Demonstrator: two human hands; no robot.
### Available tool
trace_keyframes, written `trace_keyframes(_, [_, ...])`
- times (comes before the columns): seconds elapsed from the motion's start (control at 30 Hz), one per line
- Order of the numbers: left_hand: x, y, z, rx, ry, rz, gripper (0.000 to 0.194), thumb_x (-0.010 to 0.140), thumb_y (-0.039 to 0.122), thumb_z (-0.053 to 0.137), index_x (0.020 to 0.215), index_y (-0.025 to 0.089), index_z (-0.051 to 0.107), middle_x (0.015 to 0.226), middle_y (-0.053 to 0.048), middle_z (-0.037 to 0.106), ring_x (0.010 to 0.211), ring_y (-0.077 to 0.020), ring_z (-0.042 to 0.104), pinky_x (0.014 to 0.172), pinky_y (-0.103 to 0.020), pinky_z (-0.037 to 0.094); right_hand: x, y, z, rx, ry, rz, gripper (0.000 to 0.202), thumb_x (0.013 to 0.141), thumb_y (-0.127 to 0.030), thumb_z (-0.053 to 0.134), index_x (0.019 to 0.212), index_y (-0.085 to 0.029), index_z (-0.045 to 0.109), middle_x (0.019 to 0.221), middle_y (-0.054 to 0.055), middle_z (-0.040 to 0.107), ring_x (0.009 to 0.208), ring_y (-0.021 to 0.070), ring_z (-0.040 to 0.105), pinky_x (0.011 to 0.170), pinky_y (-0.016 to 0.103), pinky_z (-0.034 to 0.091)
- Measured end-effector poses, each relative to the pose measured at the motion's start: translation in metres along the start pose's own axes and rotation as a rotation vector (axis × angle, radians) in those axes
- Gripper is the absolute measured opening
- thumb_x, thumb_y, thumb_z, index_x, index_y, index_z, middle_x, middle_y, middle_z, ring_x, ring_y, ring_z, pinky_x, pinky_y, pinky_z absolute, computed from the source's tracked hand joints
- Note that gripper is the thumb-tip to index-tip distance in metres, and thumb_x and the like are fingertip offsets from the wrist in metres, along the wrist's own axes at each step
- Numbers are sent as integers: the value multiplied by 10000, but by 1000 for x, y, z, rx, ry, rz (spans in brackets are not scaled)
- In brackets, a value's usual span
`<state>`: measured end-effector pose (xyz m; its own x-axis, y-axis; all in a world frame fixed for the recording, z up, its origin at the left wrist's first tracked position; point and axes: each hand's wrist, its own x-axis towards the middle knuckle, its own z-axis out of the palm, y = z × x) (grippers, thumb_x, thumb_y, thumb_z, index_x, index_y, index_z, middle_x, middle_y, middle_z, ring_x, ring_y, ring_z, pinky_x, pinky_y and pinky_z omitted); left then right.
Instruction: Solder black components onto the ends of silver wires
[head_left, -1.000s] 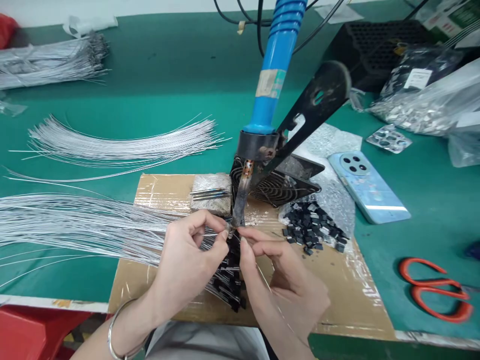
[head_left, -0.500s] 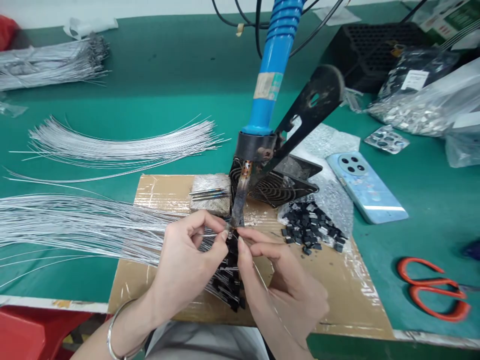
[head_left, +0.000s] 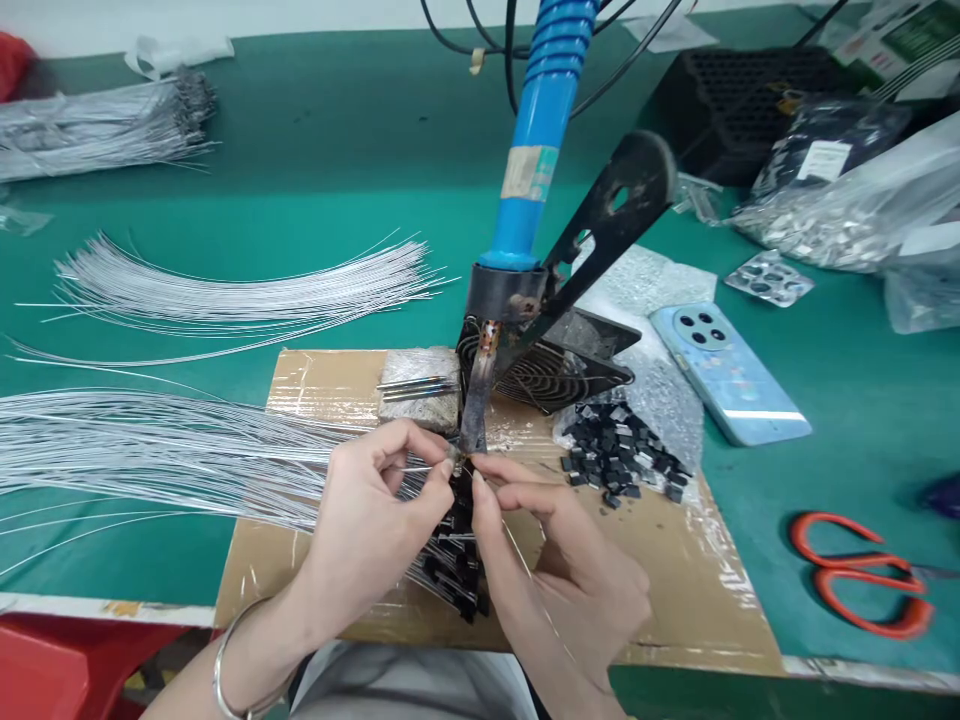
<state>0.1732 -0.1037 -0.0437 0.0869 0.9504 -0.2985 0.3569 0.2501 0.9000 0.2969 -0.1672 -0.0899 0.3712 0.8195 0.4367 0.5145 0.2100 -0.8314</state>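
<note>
A soldering iron with a blue handle is held in a black stand, its dark tip pointing down. Just left of the tip's end, my left hand is closed in a pinch on a thin white wire; the small part at its fingertips is mostly hidden. My right hand is closed on a strand of solder wire, which runs back across the palm. Both hands' fingertips nearly meet under the tip. Below them lie wires with black ends.
White wires spread left over cardboard; another bundle lies behind. At right are black pieces, a blue phone and red-handled scissors. A pad and a black fan grille flank the tip.
The whole view has shifted very slightly. Both hands keep their pinch at the iron's tip, with no other clear change.
</note>
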Motion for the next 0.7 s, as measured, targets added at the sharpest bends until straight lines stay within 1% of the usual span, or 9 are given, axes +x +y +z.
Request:
trace_keyframes(0.17, [0, 1, 0, -8, 11, 0, 75, 751, 237, 641, 695, 192, 663, 812, -55, 769, 792, -204, 709, 604, -256, 480, 1, -1, 0, -16, 12, -10, 162, 897, -75, 755, 897, -218, 679, 985, 27, 844, 806, 151, 820, 771, 215, 655])
trace_keyframes(0.3, [0, -1, 0, 3, 10, 13, 67, 749, 220, 638, 693, 193, 662, 814, -48, 769, 764, -186, 691, 591, -248, 462, -1, 0, -1, 4, -2, -8, 172, 894, -61, 753, 895, -215, 677, 1003, 24, 841, 830, 141, 817, 783, 201, 639])
trace_keyframes(0.43, [0, -3, 0, -1, 5, 19, 66, 755, 209, 638, 698, 192, 665, 807, -42, 759, 785, -185, 689, 623, -252, 478, -2, 1, 0, 16, -5, 5, 175, 896, -52, 752, 904, -210, 679, 1013, 22, 837, 856, 132, 814, 813, 185, 619])
trace_keyframes(0.57, [-1, -2, 0, -8, 6, 18, 62, 755, 205, 640, 701, 191, 666, 813, -46, 759, 807, -192, 694, 630, -255, 484, -2, 2, 0, 38, 0, 5, 187, 888, -37, 754, 907, -209, 682, 1002, 28, 835, 870, 139, 813, 826, 198, 614])
trace_keyframes(0.7, [-2, 0, 0, -15, 10, 23, 70, 754, 208, 637, 695, 189, 669, 794, -42, 758, 749, -178, 682, 602, -253, 470, -2, 2, 0, 12, 3, -5, 178, 885, -51, 770, 912, -207, 689, 1007, 28, 840, 850, 144, 816, 817, 209, 639])
